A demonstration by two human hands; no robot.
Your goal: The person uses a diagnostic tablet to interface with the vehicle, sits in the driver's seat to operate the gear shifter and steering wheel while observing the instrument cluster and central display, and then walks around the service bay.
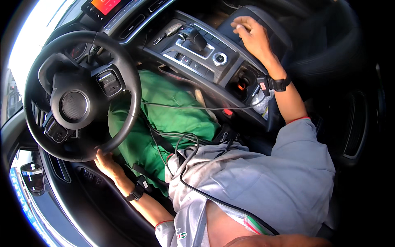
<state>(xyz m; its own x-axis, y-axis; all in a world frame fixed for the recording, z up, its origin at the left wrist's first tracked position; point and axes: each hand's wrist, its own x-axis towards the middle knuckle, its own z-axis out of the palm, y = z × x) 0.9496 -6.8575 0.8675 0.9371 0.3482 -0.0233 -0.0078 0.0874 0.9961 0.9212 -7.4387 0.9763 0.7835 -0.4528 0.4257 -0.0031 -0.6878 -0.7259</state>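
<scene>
Left hand (108,163): fingers curled onto the lower rim of the round black leather steering wheel (131,88), closed around it at the bottom edge; thumb side hidden behind the rim, so how far the grip wraps can't be seen. Black wristband (135,193) on that wrist.

Right hand (252,35): reached across to the black passenger seat cushion (284,33), palm down, fingers loosely spread and resting on the seat surface, not gripping anything. Black wrist strap with a small device (279,84) on that forearm, thin red band just above it.

Wheel sits at the left of the view, hub with button clusters facing the person, lower rim just above the green trousers (173,119). Between the two hands: centre console with the black and silver gear selector (196,38), a round silver knob (220,59) just beside it, a cup holder recess nearer the person. Thin black cable (185,142) loops over the lap and runs across the grey sweatshirt (267,177). Orange-lit dashboard screen (106,5) at the top edge. Side mirror (32,178) visible through the window, lower left.
</scene>
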